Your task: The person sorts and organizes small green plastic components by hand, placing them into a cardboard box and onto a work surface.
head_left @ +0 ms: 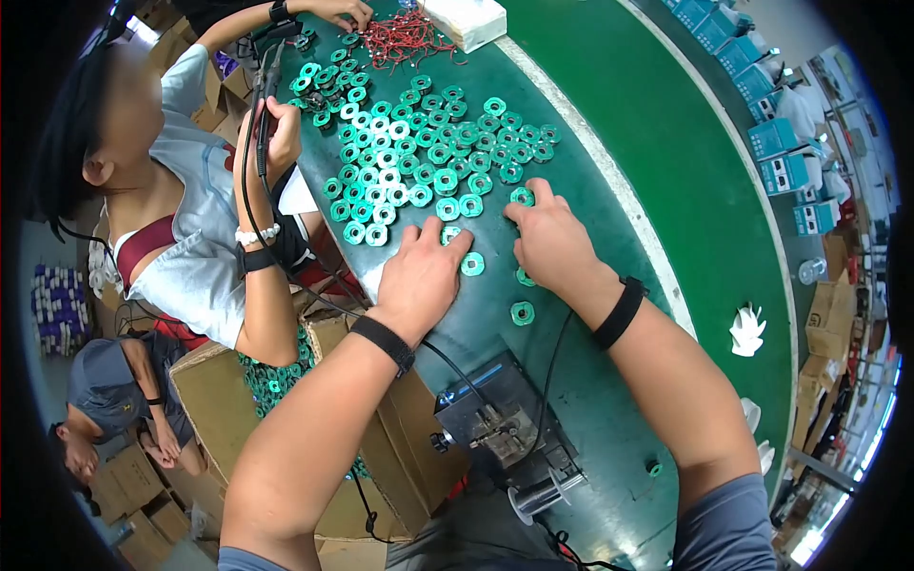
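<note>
Looking down from the head camera, we see our left hand [419, 274] lying palm-down on the dark green table [495, 333], fingers loosely spread and flat, its fingertips touching a small green ring-shaped coil [451, 231] at the near edge of the spread. It grips nothing that we can see; it presses or slides rather than pinches. Our right hand [550, 238] sits just beside it, fingers curled forward over another green coil [522, 196], with a further one [525, 277] peeking out under the heel of the palm. Whether those fingers actually pinch a piece we cannot tell, since the knuckles hide the tips.

Beyond both hands the big cluster of green coils [409, 162] covers the table, laid flat, mostly touching one another in rough rows. Three lie apart on our side: one [472, 264] between the hands, one [522, 312] nearer to us, and the one under the right palm. We judge the sorting or gathering to be early, as most pieces sit in the mass and only a few have been drawn off.

Near our body stands a small grey metal fixture [495, 419] with a spool [538, 497]. On the left a co-worker's hand [281, 133] holds a dark cabled tool, a tangle of red wires [405, 38] lies at the far end, and a cardboard box [286, 381] of more green pieces sits below the table edge.
</note>
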`<state>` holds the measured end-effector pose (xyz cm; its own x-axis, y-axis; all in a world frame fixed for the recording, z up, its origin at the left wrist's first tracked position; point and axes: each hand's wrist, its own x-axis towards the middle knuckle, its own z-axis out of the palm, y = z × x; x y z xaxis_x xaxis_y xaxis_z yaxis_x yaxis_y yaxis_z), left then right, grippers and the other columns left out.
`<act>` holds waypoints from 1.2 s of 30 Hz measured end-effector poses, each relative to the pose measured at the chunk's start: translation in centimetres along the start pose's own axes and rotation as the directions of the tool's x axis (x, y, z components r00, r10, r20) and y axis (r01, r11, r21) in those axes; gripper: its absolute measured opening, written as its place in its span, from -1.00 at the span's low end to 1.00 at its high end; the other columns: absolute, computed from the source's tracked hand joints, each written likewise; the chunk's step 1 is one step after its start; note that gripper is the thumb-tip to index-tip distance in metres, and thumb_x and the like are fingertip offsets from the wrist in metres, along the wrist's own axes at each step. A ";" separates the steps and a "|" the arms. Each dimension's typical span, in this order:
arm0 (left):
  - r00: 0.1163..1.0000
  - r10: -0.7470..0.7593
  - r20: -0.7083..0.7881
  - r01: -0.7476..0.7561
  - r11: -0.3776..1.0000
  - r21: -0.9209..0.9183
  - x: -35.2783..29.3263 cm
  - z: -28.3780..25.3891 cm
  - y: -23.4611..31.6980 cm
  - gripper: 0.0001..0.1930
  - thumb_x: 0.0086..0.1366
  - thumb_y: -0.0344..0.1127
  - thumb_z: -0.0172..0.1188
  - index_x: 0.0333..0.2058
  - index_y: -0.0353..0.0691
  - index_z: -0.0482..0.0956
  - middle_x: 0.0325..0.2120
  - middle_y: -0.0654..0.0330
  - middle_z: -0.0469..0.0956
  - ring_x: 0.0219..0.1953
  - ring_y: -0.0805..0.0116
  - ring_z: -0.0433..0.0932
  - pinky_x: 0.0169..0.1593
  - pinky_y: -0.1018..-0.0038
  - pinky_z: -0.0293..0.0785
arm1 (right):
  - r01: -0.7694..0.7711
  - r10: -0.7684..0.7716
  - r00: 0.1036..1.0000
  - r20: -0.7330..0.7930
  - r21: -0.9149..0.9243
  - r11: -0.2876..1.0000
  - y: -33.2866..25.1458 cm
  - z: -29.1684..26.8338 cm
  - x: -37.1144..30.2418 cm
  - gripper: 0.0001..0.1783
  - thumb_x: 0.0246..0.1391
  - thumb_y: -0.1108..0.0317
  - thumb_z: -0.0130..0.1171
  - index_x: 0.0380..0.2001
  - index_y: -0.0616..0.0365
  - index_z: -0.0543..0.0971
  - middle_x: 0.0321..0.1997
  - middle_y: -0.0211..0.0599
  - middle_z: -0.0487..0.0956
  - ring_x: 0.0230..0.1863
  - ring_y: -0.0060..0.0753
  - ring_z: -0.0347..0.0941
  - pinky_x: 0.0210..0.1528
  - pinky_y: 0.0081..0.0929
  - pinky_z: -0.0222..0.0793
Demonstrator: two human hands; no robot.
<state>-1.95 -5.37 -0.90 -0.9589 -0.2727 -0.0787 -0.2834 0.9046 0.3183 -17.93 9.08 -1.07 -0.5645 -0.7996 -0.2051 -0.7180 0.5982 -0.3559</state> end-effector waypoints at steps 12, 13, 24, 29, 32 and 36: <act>1.000 -0.022 0.008 0.022 0.999 -0.037 -0.8 -0.1 -0.3 -0.48 0.16 -0.53 0.24 0.11 0.04 0.63 -0.02 0.01 0.50 0.05 -0.12 0.51 0.00 0.06 0.67 | 0.061 -0.059 0.988 -0.140 0.010 0.998 1.3 0.3 -1.0 -0.73 0.03 0.54 0.24 -0.18 0.13 0.75 0.29 0.10 0.48 0.11 0.18 0.58 0.13 -0.04 0.62; 0.998 -0.039 0.039 0.041 0.998 -0.053 -1.0 -0.3 -0.3 -0.40 0.09 -0.56 0.30 0.14 0.04 0.61 0.00 0.02 0.49 0.07 -0.13 0.49 0.05 0.05 0.65 | 0.060 -0.058 0.989 -0.139 0.009 0.998 1.5 0.1 -1.3 -0.73 0.03 0.54 0.24 -0.18 0.13 0.75 0.29 0.10 0.48 0.11 0.18 0.58 0.13 -0.04 0.62; 0.993 -0.022 -0.113 -0.010 0.962 -0.271 -4.5 -4.8 0.1 -0.42 0.08 -0.56 0.39 0.12 -0.02 0.62 0.05 0.00 0.53 0.10 -0.12 0.51 0.18 0.10 0.51 | -0.060 0.068 0.987 -0.142 0.058 0.997 2.2 -4.0 -7.2 -0.68 -0.01 0.52 0.36 -0.12 0.15 0.74 0.31 0.09 0.48 0.13 0.22 0.59 0.18 -0.04 0.59; 0.970 -0.053 -0.238 -0.053 0.907 -0.417 -11.9 -10.2 0.7 -0.43 0.05 -0.59 0.43 0.09 -0.14 0.62 0.07 0.03 0.51 0.13 -0.02 0.54 0.18 0.25 0.51 | 0.000 0.018 0.975 -0.222 0.083 0.997 0.5 -7.0 -14.0 -0.69 0.00 0.57 0.38 -0.12 0.18 0.71 0.30 0.06 0.48 0.08 0.22 0.61 0.11 -0.09 0.59; 0.964 -0.093 -0.249 -0.046 0.866 -0.499 -18.5 -11.9 0.1 -0.41 0.03 -0.63 0.43 0.09 -0.14 0.63 0.10 0.07 0.49 0.11 0.11 0.57 0.02 0.35 0.59 | -0.098 0.115 0.972 -0.203 0.093 0.991 -1.9 -9.3 -19.9 -0.69 0.00 0.57 0.39 -0.12 0.17 0.71 0.29 0.05 0.49 0.07 0.20 0.61 0.08 -0.11 0.58; 0.948 -0.295 -0.117 0.155 0.752 -0.641 -29.4 -13.8 -2.4 -0.39 0.04 -0.63 0.41 0.12 -0.12 0.60 0.17 0.11 0.46 0.10 0.28 0.56 -0.13 0.48 0.60 | -0.183 0.219 0.967 -0.132 0.242 0.953 -8.6 -11.2 -26.9 -0.71 0.00 0.66 0.36 -0.15 0.26 0.70 0.32 -0.05 0.45 0.01 -0.12 0.64 -0.22 -0.36 0.70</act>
<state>27.15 -4.02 13.68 -0.8238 -0.5639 -0.0581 -0.3518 0.4281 0.8324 -1.15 26.03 17.75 -0.7567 -0.6348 -0.1563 -0.4823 0.7035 -0.5220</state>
